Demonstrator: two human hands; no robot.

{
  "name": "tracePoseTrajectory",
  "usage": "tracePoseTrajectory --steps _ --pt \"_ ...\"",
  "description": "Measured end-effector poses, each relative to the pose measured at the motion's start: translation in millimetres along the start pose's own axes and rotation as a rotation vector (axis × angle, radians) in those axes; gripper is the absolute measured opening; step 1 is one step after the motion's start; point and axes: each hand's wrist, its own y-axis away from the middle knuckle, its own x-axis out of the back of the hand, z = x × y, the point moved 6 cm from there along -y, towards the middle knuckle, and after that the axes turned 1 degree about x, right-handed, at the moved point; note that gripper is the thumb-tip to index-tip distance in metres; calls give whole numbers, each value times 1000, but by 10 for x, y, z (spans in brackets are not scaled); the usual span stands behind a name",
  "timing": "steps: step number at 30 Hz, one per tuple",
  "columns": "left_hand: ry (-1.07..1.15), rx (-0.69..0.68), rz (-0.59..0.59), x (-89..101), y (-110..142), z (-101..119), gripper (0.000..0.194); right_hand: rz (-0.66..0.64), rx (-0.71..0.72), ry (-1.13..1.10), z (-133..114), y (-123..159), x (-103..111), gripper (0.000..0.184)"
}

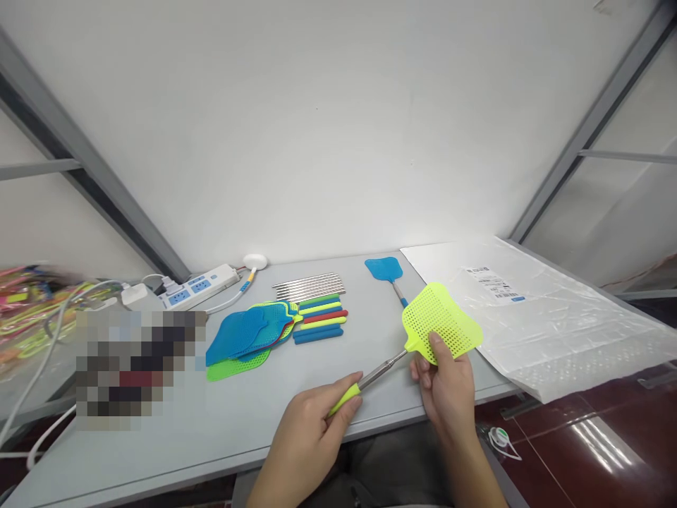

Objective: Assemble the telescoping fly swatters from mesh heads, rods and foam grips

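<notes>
A yellow fly swatter (443, 321) with a metal rod is held between my two hands above the front of the table. My left hand (317, 423) is wrapped round its yellow grip. My right hand (447, 384) pinches the perforated head, thumb on top and fingers underneath. Behind it lies a blue fly swatter (384, 268) with its own rod and blue grip, partly hidden by the yellow head. To the left is a pile of loose swatter heads (248, 331), blue, green and yellow. Coloured handle grips (322, 319) lie beside them, and several metal rods (309, 286) farther back.
A white power strip (201, 286) with cables stands at the back left. Packaged colourful items (32, 317) fill the far left, near a pixelated patch. A white plastic mailer (529, 310) with a label covers the table's right side and overhangs the front edge.
</notes>
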Motion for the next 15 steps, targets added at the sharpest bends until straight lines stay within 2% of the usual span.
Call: tracePoseTrajectory --steps 9,15 --pt "20 11 5 24 31 37 38 -53 35 34 -9 0 -10 20" --pt "71 19 -5 60 36 52 37 -152 41 68 -9 42 -23 18"
